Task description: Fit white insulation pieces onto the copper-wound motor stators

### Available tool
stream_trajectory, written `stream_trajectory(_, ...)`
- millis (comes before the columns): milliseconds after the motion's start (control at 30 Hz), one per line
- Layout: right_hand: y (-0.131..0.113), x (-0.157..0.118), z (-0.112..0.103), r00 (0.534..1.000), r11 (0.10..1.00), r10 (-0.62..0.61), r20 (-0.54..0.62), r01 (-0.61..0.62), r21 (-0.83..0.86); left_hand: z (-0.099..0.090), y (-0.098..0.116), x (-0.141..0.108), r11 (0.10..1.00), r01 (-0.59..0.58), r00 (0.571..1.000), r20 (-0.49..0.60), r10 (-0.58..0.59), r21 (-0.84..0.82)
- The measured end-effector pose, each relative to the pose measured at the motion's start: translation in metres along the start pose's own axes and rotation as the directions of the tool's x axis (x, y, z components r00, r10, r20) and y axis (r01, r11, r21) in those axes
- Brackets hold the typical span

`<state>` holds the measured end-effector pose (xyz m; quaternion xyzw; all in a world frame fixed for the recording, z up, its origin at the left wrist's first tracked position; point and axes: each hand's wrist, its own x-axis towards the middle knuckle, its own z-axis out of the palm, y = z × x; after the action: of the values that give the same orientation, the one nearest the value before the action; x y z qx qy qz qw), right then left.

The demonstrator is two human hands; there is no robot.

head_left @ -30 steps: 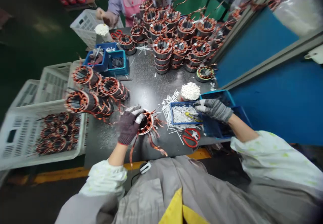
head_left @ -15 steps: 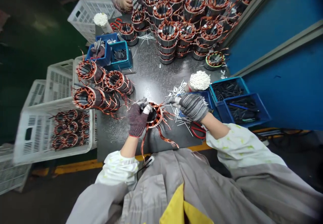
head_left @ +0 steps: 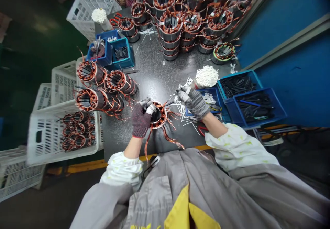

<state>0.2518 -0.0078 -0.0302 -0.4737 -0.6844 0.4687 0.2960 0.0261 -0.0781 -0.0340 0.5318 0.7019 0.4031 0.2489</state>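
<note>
The left hand, in a maroon knit glove with pale-wrapped fingertips, is closed over the left rim of a wound stator core. The core rests on the dark worktable in front of the wearer's body, bore facing up. Fingers and thumb bracket the rim; this grip appears to steady the core and leave its right side accessible. The right hand, in a grey striped knit glove, is to the right of the core, apart from it. Its fingers are drawn narrow; whether they grip the thin dark strip between hand and core cannot be told.

Supplies are grouped on the right, presumably for short reach: loose white sticks beside the glove, a dense round bundle of white rods standing on end, a teal bin of black strips, and an adjoining blue bin. Stacks of cores lie tilted on their sides at the left; upright columns occupy the far side, likely to save table space.

The core is ring-shaped, with reddish copper windings around a dark hollow. Flexible copper leads splay toward the wearer. The table surface is smooth, speckled and glossy.
</note>
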Motion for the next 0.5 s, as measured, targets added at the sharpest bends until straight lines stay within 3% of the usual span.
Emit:
stream_trajectory(133, 0.007, 0.002, 0.002, 0.999, 1.0, -0.001, 0.047, 0.0, 0.023, 0.0, 0.001, 0.004, 1.0, -0.005, 1.0, 0.002, 0.005, -0.009)
stream_trajectory(300, 0.027, 0.002, -0.001, 0.998, 0.987, 0.059, -0.017, -0.056, 0.15, 0.001, 0.004, 0.006, 0.999, 0.017, 1.0, 0.003, -0.017, -0.051)
stream_trajectory(367, 0.032, 0.004, 0.001, 0.998, 0.994, 0.056, 0.026, -0.058, 0.092, 0.001, 0.003, 0.005, 0.999, 0.023, 1.0, -0.004, -0.023, -0.031)
stream_trajectory(500, 0.034, 0.019, 0.012, 0.989, 0.978, 0.052, 0.14, -0.022, -0.21, 0.0, -0.001, 0.005, 0.999, 0.007, 1.0, 0.0, -0.007, -0.05)
